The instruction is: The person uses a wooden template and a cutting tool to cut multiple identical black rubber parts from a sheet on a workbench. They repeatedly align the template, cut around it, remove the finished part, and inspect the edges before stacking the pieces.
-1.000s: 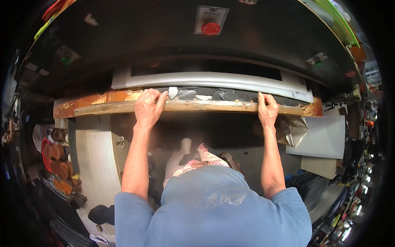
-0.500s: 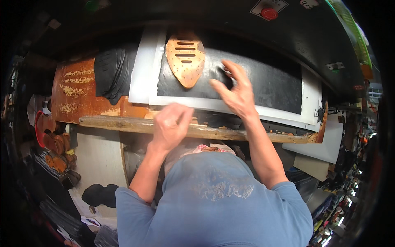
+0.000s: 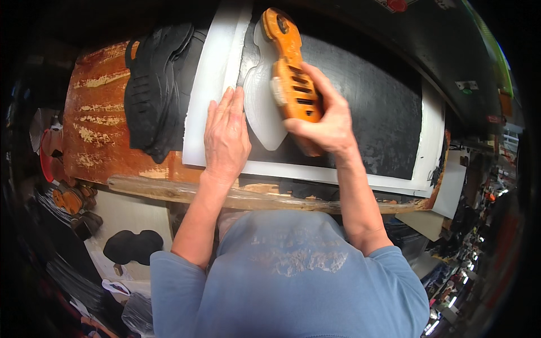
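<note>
In my right hand [image 3: 332, 121] is a tan wooden cutting die [image 3: 296, 73], shaped like a shoe sole with several slots. Fingers on its far side and a thumb near its pointed end grip it, tipped up on its side over a black sheet [image 3: 366, 107]. Just left of the die, a pale sole-shaped area [image 3: 262, 112] shows in the sheet. My left hand [image 3: 226, 138] lies flat, fingers straight and holding nothing I can see. Its fingertips touch the narrow black strip [image 3: 247, 62] at the sheet's left edge.
A white board [image 3: 197, 124] lies under the sheet. To the left, a stack of black sole-shaped pieces [image 3: 152, 96] rests on the worn brown bench [image 3: 96, 124]. A wooden rail [image 3: 158, 188] runs along the front edge. A dark machine part [image 3: 445, 56] overhangs the far right.
The die, lying flat on the sheet before, is now tipped up in my right hand, baring the pale shape. My left hand has moved forward from the rail to the sheet's left edge.
</note>
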Demonstrator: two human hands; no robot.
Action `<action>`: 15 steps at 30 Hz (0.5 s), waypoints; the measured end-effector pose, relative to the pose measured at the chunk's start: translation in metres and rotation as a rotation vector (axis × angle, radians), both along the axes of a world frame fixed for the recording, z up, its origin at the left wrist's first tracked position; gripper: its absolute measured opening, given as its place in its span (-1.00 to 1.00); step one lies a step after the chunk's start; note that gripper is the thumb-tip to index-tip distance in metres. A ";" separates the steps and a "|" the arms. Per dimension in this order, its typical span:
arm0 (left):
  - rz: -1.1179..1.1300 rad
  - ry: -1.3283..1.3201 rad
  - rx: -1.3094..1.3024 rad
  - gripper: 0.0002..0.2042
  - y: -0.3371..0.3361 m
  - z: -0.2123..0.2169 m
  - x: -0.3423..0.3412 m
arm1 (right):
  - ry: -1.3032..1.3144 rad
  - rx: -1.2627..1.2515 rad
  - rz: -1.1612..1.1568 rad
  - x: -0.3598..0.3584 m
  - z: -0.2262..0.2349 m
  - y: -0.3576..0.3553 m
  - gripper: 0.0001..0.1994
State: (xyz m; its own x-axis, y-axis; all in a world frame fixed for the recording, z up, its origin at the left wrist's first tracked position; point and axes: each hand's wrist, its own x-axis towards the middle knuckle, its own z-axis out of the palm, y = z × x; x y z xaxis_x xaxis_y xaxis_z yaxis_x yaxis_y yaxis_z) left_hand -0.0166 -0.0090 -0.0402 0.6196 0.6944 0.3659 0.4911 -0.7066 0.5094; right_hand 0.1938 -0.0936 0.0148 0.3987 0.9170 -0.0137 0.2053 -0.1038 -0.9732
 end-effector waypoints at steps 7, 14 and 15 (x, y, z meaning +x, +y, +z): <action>-0.163 -0.164 -0.505 0.05 -0.039 0.033 0.024 | 0.589 0.179 -0.081 0.004 -0.002 -0.036 0.03; -0.392 -0.357 -0.649 -0.21 -0.077 0.031 0.053 | 0.730 0.261 -0.060 0.004 -0.018 -0.039 -0.02; -0.314 -0.347 -0.750 -0.35 -0.076 0.028 0.048 | 0.749 0.254 -0.053 0.005 -0.018 -0.040 -0.02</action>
